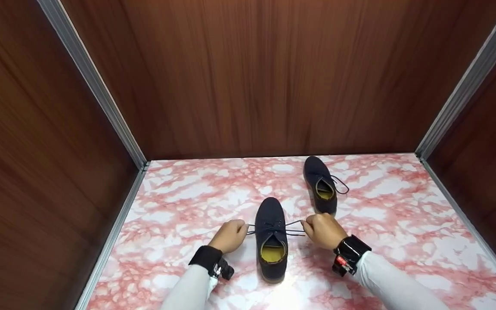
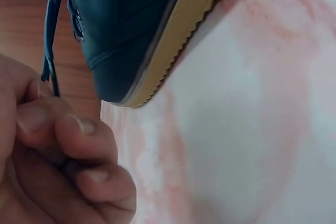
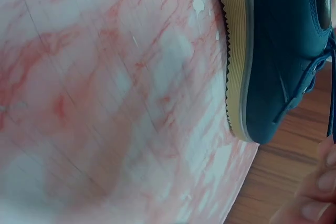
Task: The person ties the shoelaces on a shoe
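Note:
A dark navy lace-up shoe with a yellow insole stands upright on the surface between the two hands, toe pointing away. My left hand pinches a shoelace and holds it out taut to the left of the shoe. On the other side, my right hand grips the shoelace and draws it out to the right; a loose lace end lies beside those fingers. In both wrist views the shoe's tan ridged sole shows, and the laces run from the eyelets to the fingertips.
A second matching shoe stands farther back to the right, partly behind the right hand, its lace looped out to the right. The surface is red-and-white marbled. Brown wood panels with grey metal edges enclose it at the back and sides.

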Demonstrator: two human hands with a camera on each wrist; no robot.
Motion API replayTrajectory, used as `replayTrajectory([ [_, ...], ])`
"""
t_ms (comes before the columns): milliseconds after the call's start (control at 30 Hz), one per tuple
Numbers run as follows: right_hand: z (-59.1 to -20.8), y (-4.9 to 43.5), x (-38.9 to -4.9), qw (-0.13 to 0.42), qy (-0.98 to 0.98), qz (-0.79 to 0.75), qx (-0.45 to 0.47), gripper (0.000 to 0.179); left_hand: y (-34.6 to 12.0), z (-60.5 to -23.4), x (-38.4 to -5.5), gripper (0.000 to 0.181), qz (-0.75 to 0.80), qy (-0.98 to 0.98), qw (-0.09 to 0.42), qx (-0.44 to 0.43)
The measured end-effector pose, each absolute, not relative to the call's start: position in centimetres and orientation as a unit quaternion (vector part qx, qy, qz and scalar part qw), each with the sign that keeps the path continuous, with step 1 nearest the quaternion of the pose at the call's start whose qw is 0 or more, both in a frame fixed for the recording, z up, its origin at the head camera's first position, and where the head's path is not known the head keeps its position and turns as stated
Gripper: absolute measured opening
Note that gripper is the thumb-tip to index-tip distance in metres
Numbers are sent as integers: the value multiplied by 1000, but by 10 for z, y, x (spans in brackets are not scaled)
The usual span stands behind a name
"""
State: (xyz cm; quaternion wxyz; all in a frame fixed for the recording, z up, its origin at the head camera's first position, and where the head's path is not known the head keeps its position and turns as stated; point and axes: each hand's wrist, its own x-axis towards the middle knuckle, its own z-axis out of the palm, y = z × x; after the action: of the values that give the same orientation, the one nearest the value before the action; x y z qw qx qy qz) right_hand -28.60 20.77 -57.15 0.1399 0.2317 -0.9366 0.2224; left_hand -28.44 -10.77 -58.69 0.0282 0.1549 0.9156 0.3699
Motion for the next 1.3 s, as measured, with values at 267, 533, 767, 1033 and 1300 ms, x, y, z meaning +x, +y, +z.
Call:
replayTrajectory([
  [267, -604, 216, -291, 50, -913, 356, 192, 50, -111, -619, -285, 44, 467, 870, 65, 145],
  [533, -620, 227, -294, -19, -897, 419, 137, 52, -106, -629, -283, 44, 536, 828, 103, 130],
  [767, -619, 225, -297, -55, -882, 445, 142, 51, -114, -630, -282, 47, 573, 800, 130, 120],
  [1033, -620, 222, -295, -68, -871, 471, 120, 52, -119, -628, -282, 46, 596, 780, 147, 125],
  [1300, -623, 222, -291, -71, -866, 485, 103, 54, -119, -629, -280, 50, 600, 775, 158, 122],
])
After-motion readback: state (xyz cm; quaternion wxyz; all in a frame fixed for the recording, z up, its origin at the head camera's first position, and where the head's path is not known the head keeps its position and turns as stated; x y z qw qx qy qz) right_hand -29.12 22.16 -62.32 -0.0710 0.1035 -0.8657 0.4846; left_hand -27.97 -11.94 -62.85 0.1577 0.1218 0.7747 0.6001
